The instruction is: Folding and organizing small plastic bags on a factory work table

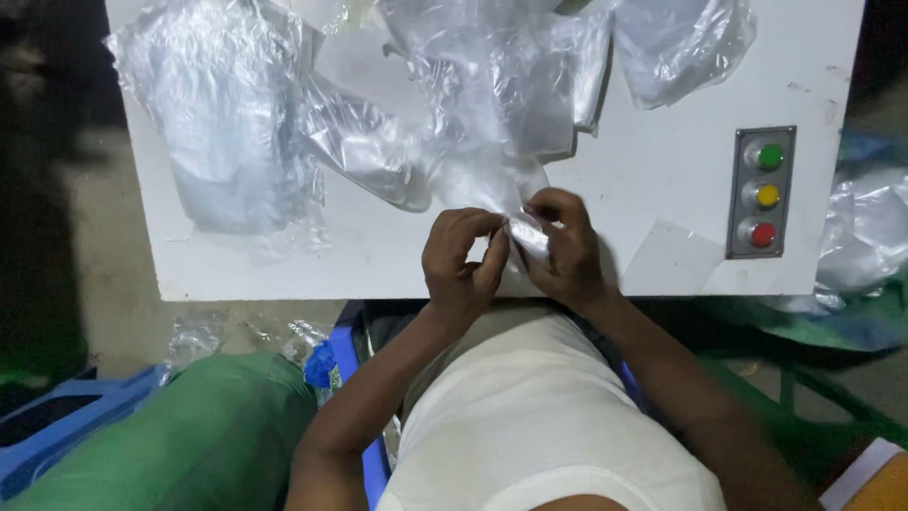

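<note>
A clear plastic bag [492,185] lies on the white tabletop [653,142], its near end drawn up at the table's near edge, where both hands meet over it. The left hand [461,268] has its thumb and fingers closed on a small fold of the film, and the right hand [566,248] is curled just beside it, its fingertips pinched on the same fold, so the two hands touch at the plastic between them (the fold itself is too crumpled to read in detail). Farther off on the table lie more clear bags: a large crinkled one [227,114] at the far left and another [681,43] at the far right edge. A flat clear sheet [672,260] rests near the right, just left of a grey panel [761,192] with three round buttons in a column, green [770,156] farthest, yellow [767,196] in the middle and red [762,235] nearest. Below the table, at the near left, sit a green sack [189,445] and a blue crate [57,431]
</note>
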